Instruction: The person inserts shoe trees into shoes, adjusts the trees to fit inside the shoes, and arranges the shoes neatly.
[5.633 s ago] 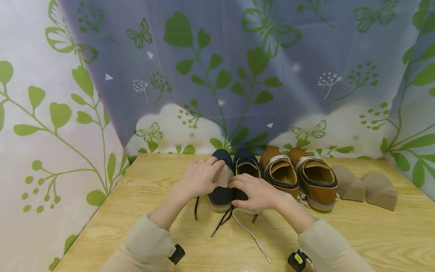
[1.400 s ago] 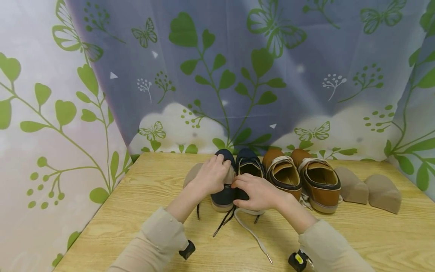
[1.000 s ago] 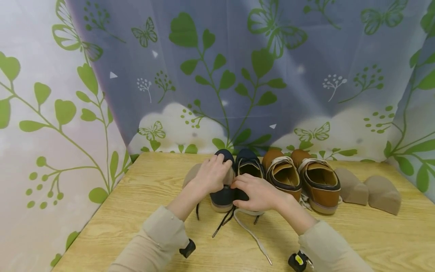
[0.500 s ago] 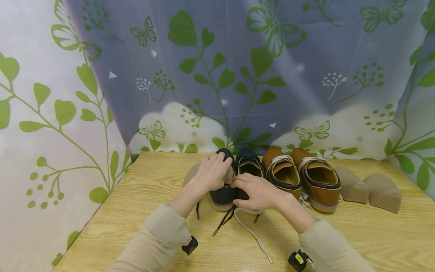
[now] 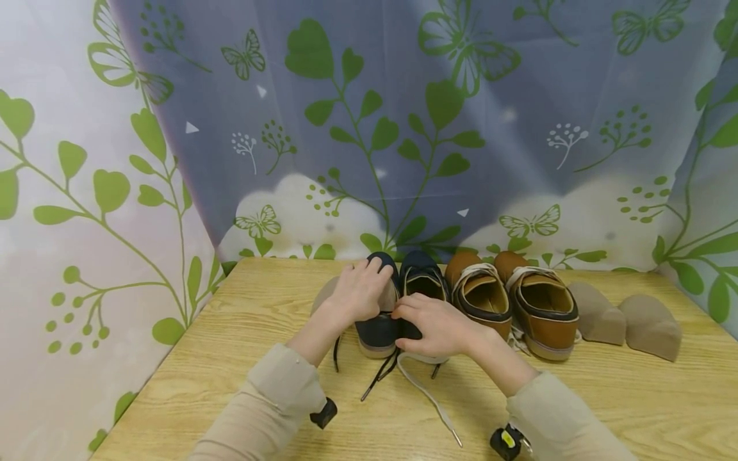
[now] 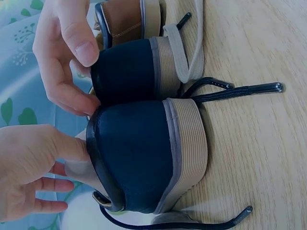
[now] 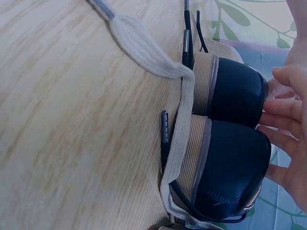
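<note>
Two navy shoes stand side by side, heels toward me. My left hand (image 5: 360,291) is over the left navy shoe (image 5: 377,334). Its thumb and fingers pinch a beige, rounded insert (image 6: 79,168) in that shoe's opening; the hand hides part of the insert. My right hand (image 5: 435,325) lies over the right navy shoe (image 5: 423,288). Its thumb is at the heel collar, and its bent fingertips reach the edge where the two shoes meet, gripping there. Another beige insert (image 5: 325,296) lies on the table left of the shoes, partly behind my left hand.
Brown shoes (image 5: 542,310) with pale laces stand to the right, and beyond them lie two beige inserts (image 5: 651,326). Black laces (image 5: 375,381) and a white lace (image 5: 429,400) trail over the wooden table (image 5: 230,397). A patterned cloth (image 5: 369,128) hangs behind.
Compared with several seconds ago, my left hand has shifted slightly forward and its fingers are more curled; the insert on the table's left now shows. My right hand keeps its place. Recent frames look nearly still.
</note>
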A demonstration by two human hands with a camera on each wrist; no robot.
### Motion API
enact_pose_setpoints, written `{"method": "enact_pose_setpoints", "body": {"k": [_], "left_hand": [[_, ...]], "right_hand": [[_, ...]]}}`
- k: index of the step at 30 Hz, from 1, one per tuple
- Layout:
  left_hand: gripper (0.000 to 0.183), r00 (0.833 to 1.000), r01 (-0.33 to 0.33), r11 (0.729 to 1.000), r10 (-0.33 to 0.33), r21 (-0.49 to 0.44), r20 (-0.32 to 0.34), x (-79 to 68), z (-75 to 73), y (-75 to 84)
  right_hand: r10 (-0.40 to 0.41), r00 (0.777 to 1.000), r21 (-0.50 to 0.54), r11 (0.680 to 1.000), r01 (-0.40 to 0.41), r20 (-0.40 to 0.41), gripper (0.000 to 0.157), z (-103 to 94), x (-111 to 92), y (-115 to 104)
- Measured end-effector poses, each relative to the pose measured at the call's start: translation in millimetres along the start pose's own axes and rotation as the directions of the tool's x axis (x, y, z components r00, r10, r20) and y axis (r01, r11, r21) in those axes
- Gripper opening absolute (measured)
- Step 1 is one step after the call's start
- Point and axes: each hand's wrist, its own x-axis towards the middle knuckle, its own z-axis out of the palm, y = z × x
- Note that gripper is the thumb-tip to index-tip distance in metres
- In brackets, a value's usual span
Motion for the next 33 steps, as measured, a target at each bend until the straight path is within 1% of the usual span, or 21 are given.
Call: {"method": "enact_pose_setpoints", "body": {"k": [3, 8, 16, 21, 28, 33], "left_hand": [[0.042, 1.000, -0.005, 1.000, 0.005, 0.013, -0.004, 0.6, 0.3, -0.5], [0.040, 1.000, -0.003, 1.000, 0.003, 0.023, 0.003, 2.2, 0.8, -1.1], [0.047, 1.000, -0.014, 0.998, 0.014, 0.068, 0.004, 5.5, 3.4, 0.2], [0.052, 1.000, -0.007, 0.998, 0.007, 0.068, 0.005, 6.0, 8.3, 0.3], [0.050, 1.000, -0.006, 0.997, 0.007, 0.071, -0.016, 7.8, 11.5, -1.6], [0.050, 1.000, 0.005, 0.997, -0.005, 0.077, -0.005, 9.4, 12.5, -1.4]], "right_hand": [[-0.009, 1.000, -0.027, 1.000, 0.009, -0.004, 0.037, 0.9, 0, 0], [0.005, 1.000, -0.062, 0.998, -0.005, 0.007, 0.039, 2.8, 0, 0], [0.022, 1.000, -0.047, 0.999, -0.022, -0.003, 0.038, 2.3, -1, -1], [0.010, 1.000, -0.043, 0.999, -0.010, -0.003, 0.037, 4.3, -1, -1], [0.008, 1.000, -0.045, 0.999, -0.008, -0.012, 0.037, 3.7, -1, -1], [0.020, 1.000, -0.035, 0.999, -0.020, -0.007, 0.037, 3.2, -1, -1]]}}
